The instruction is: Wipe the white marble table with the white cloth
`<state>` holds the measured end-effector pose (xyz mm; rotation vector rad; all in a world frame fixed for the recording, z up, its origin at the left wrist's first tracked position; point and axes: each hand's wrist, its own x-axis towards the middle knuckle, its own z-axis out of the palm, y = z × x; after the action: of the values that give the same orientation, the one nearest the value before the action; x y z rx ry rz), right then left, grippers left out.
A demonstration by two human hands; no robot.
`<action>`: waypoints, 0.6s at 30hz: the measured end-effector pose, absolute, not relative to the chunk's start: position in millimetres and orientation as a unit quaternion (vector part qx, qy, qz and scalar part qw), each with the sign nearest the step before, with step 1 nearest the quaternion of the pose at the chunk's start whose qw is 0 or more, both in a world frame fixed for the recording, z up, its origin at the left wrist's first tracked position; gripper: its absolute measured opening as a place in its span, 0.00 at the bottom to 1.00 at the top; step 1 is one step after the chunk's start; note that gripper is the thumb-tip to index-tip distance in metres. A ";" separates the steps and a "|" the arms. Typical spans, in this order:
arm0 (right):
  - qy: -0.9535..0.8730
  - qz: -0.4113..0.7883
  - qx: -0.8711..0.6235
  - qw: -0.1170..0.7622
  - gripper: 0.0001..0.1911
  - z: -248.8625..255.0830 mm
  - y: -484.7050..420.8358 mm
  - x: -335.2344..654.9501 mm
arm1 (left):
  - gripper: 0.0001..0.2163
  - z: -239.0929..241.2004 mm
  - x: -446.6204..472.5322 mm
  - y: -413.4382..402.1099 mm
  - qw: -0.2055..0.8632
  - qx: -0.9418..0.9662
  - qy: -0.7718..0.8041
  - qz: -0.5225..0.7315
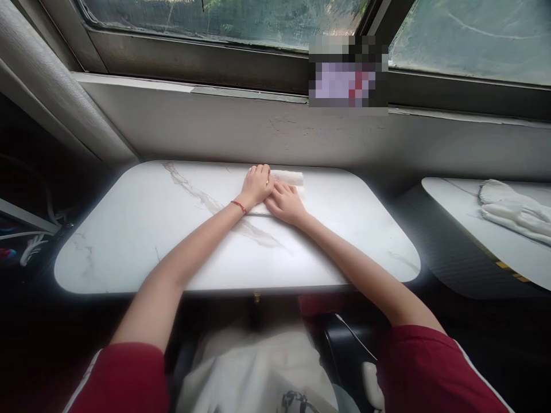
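A white cloth (287,178), folded or rolled, lies near the far edge of a white marble-patterned table (129,229). My left hand (257,185), with a red bracelet at the wrist, has its fingers curled over the left part of this cloth. Close against it, my right hand (284,202) rests on the cloth with its fingers laid out flat. Both hands touch each other, and together they cover much of the cloth.
Windows (224,20) and a wall (215,123) run behind the table. On a second white table (456,212) to the right lies a bunched white fabric item (514,209). White cables (32,249) hang at the left. A white cord (355,335) is below the table.
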<state>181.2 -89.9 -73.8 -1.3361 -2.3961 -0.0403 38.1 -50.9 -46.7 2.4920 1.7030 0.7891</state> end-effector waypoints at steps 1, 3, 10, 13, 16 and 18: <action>-0.855 -0.016 -0.476 0.205 0.28 -75.0 -96.5 186.2 | 0.13 -45.9 43.0 -56.4 0.011 0.805 0.541 0.245; -0.853 -0.016 -0.472 0.221 0.27 -76.7 -110.8 197.8 | 0.14 -44.2 54.5 -68.2 0.015 0.814 0.533 0.231; -0.857 -0.031 -0.471 0.206 0.28 -79.0 -184.9 251.5 | 0.17 -44.5 88.8 -131.7 0.010 0.872 0.452 0.187; -0.861 -0.022 -0.469 0.194 0.30 -79.2 -221.0 274.4 | 0.20 -51.2 92.2 -163.9 -0.006 0.913 0.369 0.175; -0.872 -0.009 -0.456 0.179 0.33 -75.6 -241.5 291.0 | 0.25 -59.8 93.8 -185.9 -0.023 0.933 0.319 0.164; -0.882 0.002 -0.440 0.169 0.36 -71.1 -242.8 297.9 | 0.27 -64.7 95.4 -191.3 -0.021 0.936 0.314 0.160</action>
<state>297.9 -242.8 -71.1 -1.2498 -2.5088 0.0067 95.4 -191.3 -64.7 2.9787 1.0004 0.5094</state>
